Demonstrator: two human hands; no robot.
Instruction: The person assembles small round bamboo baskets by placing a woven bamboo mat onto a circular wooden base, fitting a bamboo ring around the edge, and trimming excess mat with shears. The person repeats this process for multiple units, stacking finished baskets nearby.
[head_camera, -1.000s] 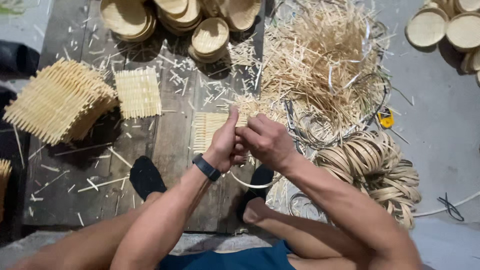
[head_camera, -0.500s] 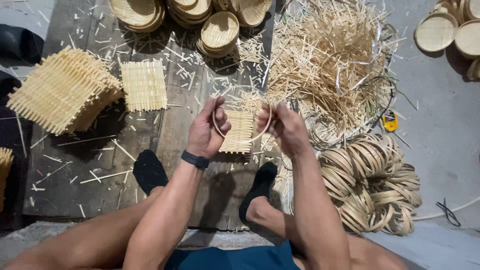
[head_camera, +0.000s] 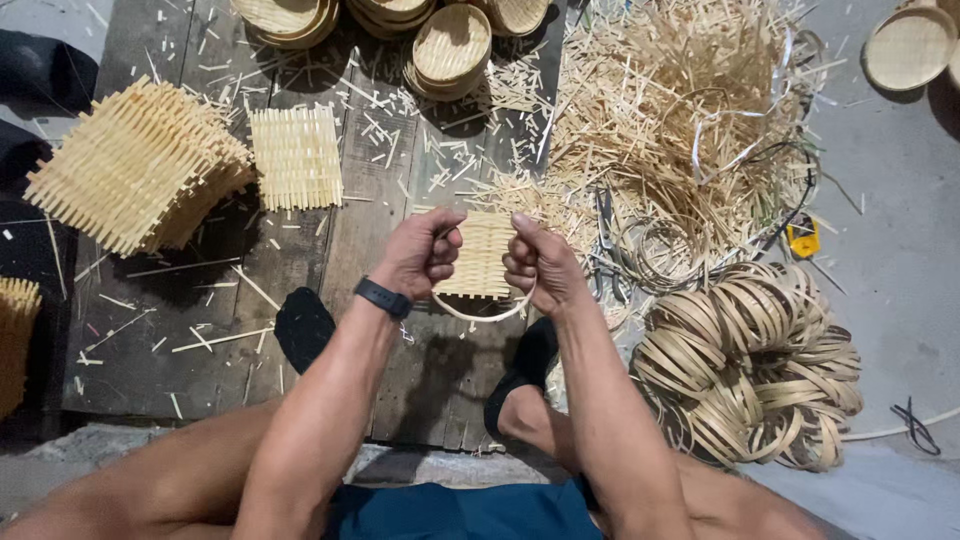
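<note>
Pale woven bamboo mat (head_camera: 482, 255), small and square, is held upright between both hands above the middle of the dark wooden board floor (head_camera: 400, 180), with a thin bamboo hoop (head_camera: 480, 312) curving beneath it. The left hand (head_camera: 422, 255) is clenched on the mat's left edge and the hoop; the right hand (head_camera: 535, 265) is clenched on the right edge. A fanned stack of woven square mats (head_camera: 135, 165) lies at the board's left edge, and coiled bamboo rings (head_camera: 750, 365) lie off its right side.
</note>
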